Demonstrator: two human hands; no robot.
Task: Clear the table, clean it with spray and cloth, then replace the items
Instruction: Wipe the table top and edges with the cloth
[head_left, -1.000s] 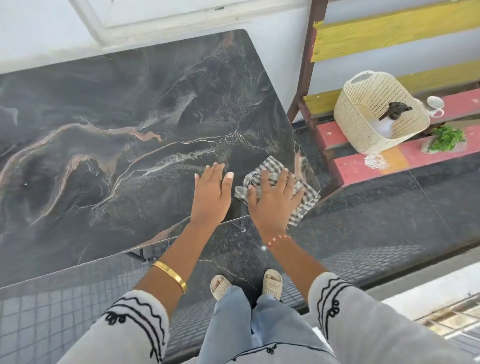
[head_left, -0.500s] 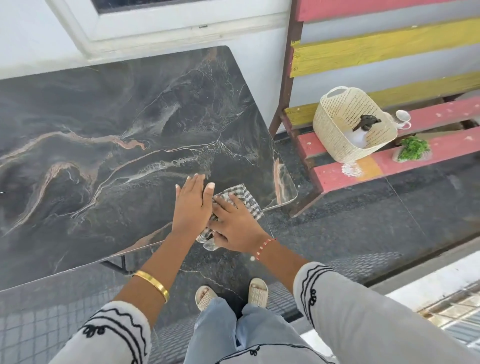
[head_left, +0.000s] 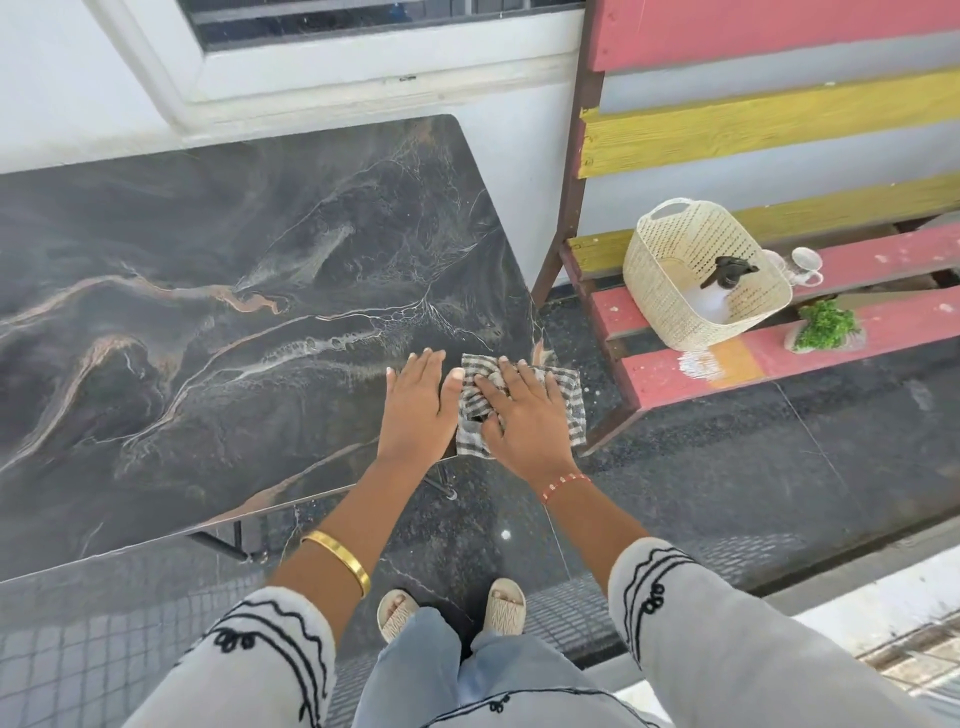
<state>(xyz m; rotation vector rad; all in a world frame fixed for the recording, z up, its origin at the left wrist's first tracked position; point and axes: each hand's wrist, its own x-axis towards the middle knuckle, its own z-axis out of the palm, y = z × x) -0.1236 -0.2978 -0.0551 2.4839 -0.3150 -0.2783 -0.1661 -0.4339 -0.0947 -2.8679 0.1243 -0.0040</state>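
Note:
A dark marble-patterned table (head_left: 218, 322) fills the left of the view, with nothing on it but the cloth. A grey checked cloth (head_left: 569, 395) lies at its near right corner. My right hand (head_left: 519, 415) presses flat on the cloth, fingers spread. My left hand (head_left: 418, 408) rests flat on the tabletop just left of the cloth, thumb touching its edge. On the bench to the right, a cream perforated basket (head_left: 670, 291) holds a spray bottle (head_left: 727, 275) with a black trigger head.
A red and yellow slatted bench (head_left: 857, 332) stands right of the table. On it sit a white cup (head_left: 805, 262) behind the basket and a small green plant (head_left: 826, 327). A white wall and window frame (head_left: 363, 78) lie beyond the table.
My right hand, which had bunched the cloth up against my left hand, has pushed it back out to the right and spread flat on it. The left hand stayed flat on the table.

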